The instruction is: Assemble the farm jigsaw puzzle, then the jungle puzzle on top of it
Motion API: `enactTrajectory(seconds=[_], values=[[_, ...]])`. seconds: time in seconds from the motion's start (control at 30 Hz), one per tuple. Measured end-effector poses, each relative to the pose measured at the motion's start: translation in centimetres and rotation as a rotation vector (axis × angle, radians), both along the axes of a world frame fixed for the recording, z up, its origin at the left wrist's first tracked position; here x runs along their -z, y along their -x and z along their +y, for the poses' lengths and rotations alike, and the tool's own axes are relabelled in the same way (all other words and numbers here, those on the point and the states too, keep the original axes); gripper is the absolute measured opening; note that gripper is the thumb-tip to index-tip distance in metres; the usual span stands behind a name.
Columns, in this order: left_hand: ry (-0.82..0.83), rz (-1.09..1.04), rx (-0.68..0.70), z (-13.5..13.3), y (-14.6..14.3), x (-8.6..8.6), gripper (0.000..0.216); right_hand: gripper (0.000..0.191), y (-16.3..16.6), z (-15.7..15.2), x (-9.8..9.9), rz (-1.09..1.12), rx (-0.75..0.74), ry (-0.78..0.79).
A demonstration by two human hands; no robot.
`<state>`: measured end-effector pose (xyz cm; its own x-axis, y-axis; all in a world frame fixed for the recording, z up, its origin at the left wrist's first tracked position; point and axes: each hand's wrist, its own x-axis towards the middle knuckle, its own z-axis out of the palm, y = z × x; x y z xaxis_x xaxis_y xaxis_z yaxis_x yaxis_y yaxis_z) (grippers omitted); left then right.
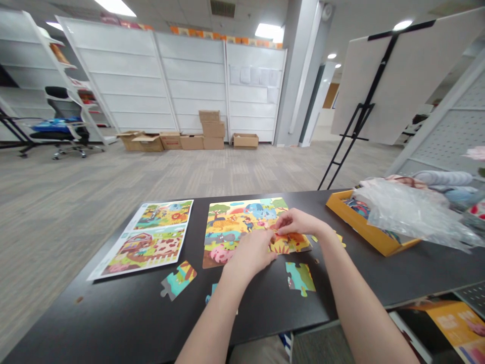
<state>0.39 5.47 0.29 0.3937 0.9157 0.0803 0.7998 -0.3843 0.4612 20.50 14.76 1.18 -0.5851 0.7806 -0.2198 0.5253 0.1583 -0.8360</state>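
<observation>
A colourful animal jigsaw puzzle lies in the middle of the black table. Over its right part, my left hand and my right hand meet with bent, closed fingers around an orange puzzle piece, mostly hidden by the fingertips. One loose turquoise and green piece lies near the table's front edge, below the puzzle. Another loose piece is to the left, below a printed picture sheet with two animal scenes. My left forearm partly covers a blue piece. Yellow bits show beyond my right wrist.
On the table's right stands a yellow box with clear plastic bags spilling over it. Behind the table are an easel board, cardboard boxes, white shelving and an office chair.
</observation>
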Motion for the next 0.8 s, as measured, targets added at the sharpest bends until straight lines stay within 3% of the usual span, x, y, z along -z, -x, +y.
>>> enactTrajectory(seconds=[0.1,0.3,0.8], values=[[-0.003,0.026,0.035,0.1,-0.1,-0.1,0.02,0.032,-0.3,0.2,0.1,-0.058,0.012,-0.1],[0.009,0.04,0.053,-0.1,-0.3,-0.2,0.022,0.031,-1.5,0.9,0.8,-0.18,0.197,-0.215],[0.008,0.025,0.037,-0.2,-0.6,0.2,0.018,0.026,-2.0,0.7,0.7,-0.402,0.239,-0.243]])
